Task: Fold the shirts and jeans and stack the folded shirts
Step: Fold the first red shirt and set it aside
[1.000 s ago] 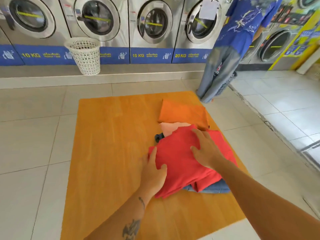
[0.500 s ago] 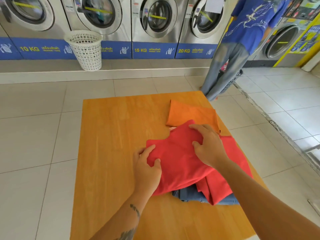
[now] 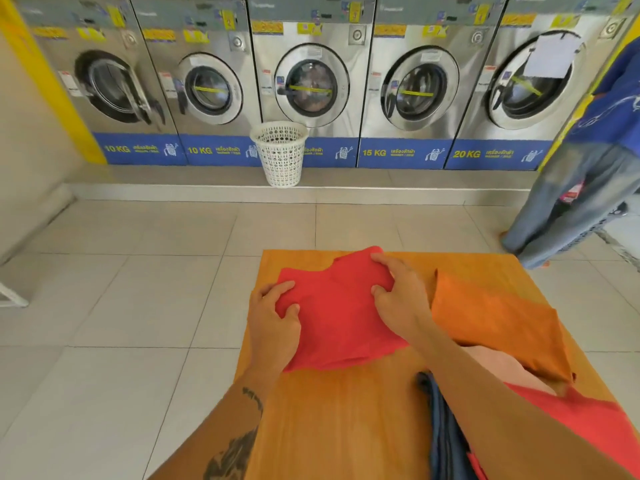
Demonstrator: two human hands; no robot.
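Observation:
A folded red shirt (image 3: 339, 317) lies at the far left part of the wooden table (image 3: 332, 420). My left hand (image 3: 273, 320) grips its left edge, thumb on top. My right hand (image 3: 401, 296) pinches its right side near the far corner. To the right lies a folded orange shirt (image 3: 495, 320), and under its near edge a pale pink garment (image 3: 498, 368). Blue jeans (image 3: 443, 434) and another red garment (image 3: 581, 424) lie at the near right, partly hidden by my right forearm.
A white laundry basket (image 3: 280, 152) stands on the step before a row of washing machines (image 3: 311, 81). A person in a blue shirt and jeans (image 3: 585, 188) stands beyond the table's far right corner. Tiled floor surrounds the table.
Both hands have carried the red shirt off the pile to the table's far left part. The jeans and other garments stayed at the right. The camera view has swung left.

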